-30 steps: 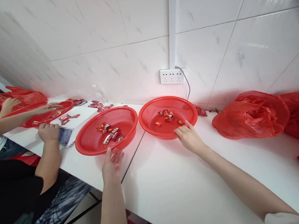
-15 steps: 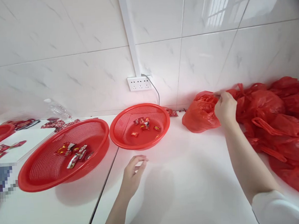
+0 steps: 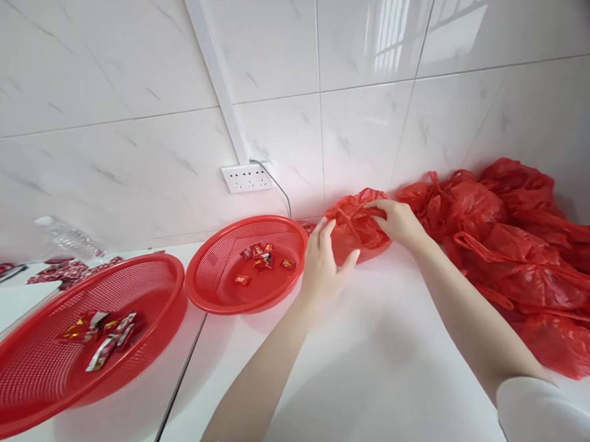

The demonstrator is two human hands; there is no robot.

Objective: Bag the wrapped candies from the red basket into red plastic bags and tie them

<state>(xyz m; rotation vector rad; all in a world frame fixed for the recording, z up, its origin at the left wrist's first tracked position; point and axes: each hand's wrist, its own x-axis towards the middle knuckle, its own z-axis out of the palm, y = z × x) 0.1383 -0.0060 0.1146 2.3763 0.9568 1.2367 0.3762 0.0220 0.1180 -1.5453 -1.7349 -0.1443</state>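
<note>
A red plastic bag (image 3: 358, 234) stands on the white table against the tiled wall, its crumpled mouth facing up. My right hand (image 3: 400, 224) is at the right side of that mouth, thumb and fingers closed on the thin plastic. On the bag's left side is my left hand (image 3: 322, 269), fingers spread and thumb apart, holding nothing; whether its fingertips touch the plastic I cannot tell. Just left of it sits a round red mesh basket (image 3: 206, 280) with several small wrapped candies (image 3: 263, 257) inside.
A larger red basket (image 3: 167, 302) with wrapped packets (image 3: 107, 336) stands at the left. Filled red bags (image 3: 516, 247) are heaped at the right. Behind the large basket are a clear bottle (image 3: 71, 238) and patterned wrappers (image 3: 68, 271). A power socket (image 3: 246, 178) is on the wall.
My left hand has moved right and forward from the bare table to the bag, its fingers spreading. My right hand stays at the bag's mouth. The view has shifted to the right.
</note>
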